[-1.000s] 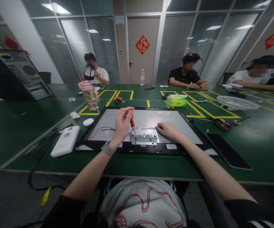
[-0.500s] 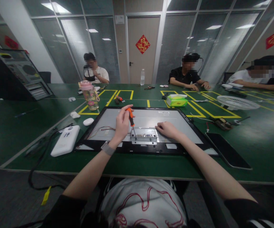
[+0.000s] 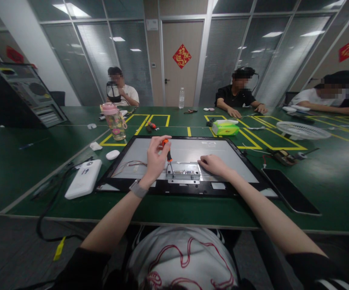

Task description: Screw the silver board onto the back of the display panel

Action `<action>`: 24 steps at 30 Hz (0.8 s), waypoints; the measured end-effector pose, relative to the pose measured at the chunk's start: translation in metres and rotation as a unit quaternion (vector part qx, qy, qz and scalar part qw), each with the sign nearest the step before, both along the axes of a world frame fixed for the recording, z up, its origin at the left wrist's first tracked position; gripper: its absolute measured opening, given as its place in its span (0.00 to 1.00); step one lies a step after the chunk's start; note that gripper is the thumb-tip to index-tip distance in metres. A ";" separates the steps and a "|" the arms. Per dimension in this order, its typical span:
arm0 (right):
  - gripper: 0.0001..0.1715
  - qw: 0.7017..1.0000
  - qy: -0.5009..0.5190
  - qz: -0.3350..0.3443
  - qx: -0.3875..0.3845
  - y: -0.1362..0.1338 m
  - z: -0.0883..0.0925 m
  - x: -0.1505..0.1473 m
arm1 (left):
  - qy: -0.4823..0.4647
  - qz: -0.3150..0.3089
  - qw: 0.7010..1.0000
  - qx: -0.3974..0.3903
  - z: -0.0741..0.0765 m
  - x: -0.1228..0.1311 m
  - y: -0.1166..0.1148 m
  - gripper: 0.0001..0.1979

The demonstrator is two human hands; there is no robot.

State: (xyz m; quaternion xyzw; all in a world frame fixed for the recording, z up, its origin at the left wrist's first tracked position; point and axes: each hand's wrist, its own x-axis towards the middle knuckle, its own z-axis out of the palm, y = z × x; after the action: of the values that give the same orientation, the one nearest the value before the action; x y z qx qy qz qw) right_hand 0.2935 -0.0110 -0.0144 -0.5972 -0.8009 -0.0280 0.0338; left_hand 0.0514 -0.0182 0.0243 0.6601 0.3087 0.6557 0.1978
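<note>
An orange and black screwdriver (image 3: pixel 169 152) is in my left hand (image 3: pixel 157 158), its fingers closed round the top of the handle. The shaft points down, its tip at the left end of a silver metal bracket (image 3: pixel 188 166). That bracket sits near the front edge of a flat display panel (image 3: pixel 223 151) with a grey back and black frame, lying on the table. My right hand (image 3: pixel 215 166) rests on the panel, fingers curled together with the fingertips at the bracket's right edge. Thin wires (image 3: pixel 129 164) lie on the panel's left part.
Left of the panel are a white power bank (image 3: pixel 84 179), a white mouse-shaped object (image 3: pixel 113 154) and a pink-lidded bottle (image 3: pixel 114 123). A phone (image 3: pixel 291 191) lies right. Beyond are a green tissue pack (image 3: pixel 225 127), a white fan grille (image 3: pixel 303 130) and several people across the table.
My left fingers, stretched out before, have curled round the screwdriver's handle top. The handle has shifted slightly right. My right hand stays put. Across the table, the person in black has moved a hand.
</note>
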 end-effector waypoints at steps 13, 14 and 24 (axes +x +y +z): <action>0.23 1.000 -0.002 -0.001 -0.009 0.000 0.002 -0.001 | -0.007 0.019 1.000 0.013 0.000 -0.001 0.000 0.06; 0.23 1.000 -0.002 -0.002 -0.010 -0.001 0.002 -0.001 | -0.003 0.031 0.999 0.015 0.001 -0.001 0.000 0.06; 0.22 1.000 -0.003 -0.009 -0.016 -0.002 0.004 -0.002 | -0.036 -0.037 0.998 -0.041 0.001 -0.001 0.000 0.13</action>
State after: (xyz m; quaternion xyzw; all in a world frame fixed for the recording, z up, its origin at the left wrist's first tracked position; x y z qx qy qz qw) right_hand 0.2919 -0.0127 -0.0103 -0.6044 -0.7962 -0.0172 0.0221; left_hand 0.0505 -0.0186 0.0256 0.6387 0.3033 0.6578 0.2597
